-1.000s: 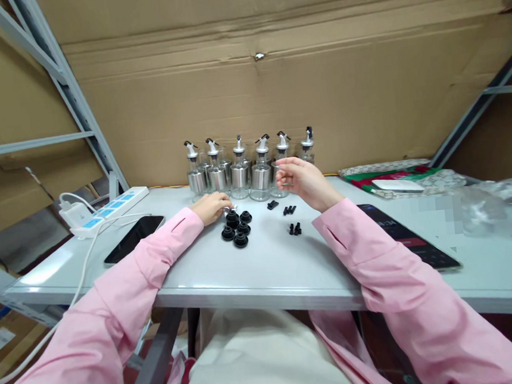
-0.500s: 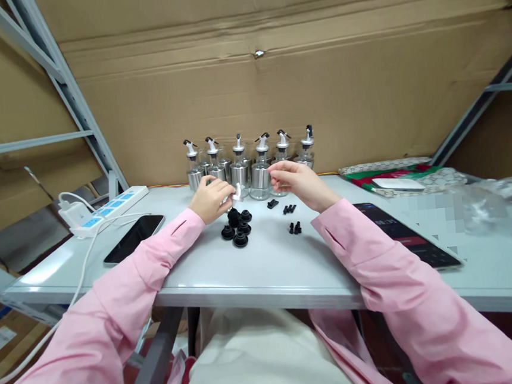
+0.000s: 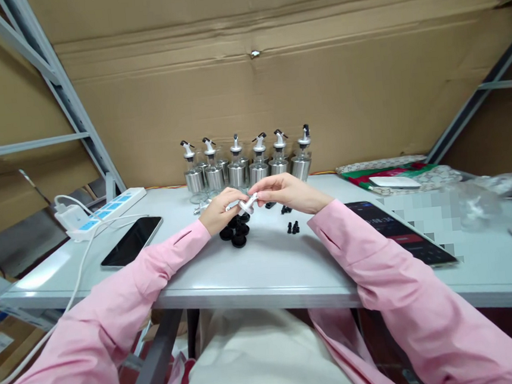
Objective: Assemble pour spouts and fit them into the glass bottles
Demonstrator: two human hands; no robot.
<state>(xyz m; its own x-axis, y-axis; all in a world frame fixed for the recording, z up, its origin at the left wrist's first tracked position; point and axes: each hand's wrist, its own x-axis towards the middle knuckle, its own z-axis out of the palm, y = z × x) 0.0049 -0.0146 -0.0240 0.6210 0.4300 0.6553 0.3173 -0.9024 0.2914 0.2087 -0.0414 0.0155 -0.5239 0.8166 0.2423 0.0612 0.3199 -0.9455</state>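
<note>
Near black caps (image 3: 239, 241) | left hand (image 3: 220, 210), right hand (image 3: 291, 192) angled inward | fingers (image 3: 263, 185) of both pinching white spout (image 3: 247, 206)

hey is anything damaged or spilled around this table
The cardboard behind the bottles has what looks like a small torn hole, a bright patch against the brown. The bottles stand upright, and I see no spill.

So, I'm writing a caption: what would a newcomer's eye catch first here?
Probably the row of spout-topped bottles at the back of the table, before the cardboard. Nearer, the left grip and right grip meet at a small white part, with black round pieces lying close by.
</note>
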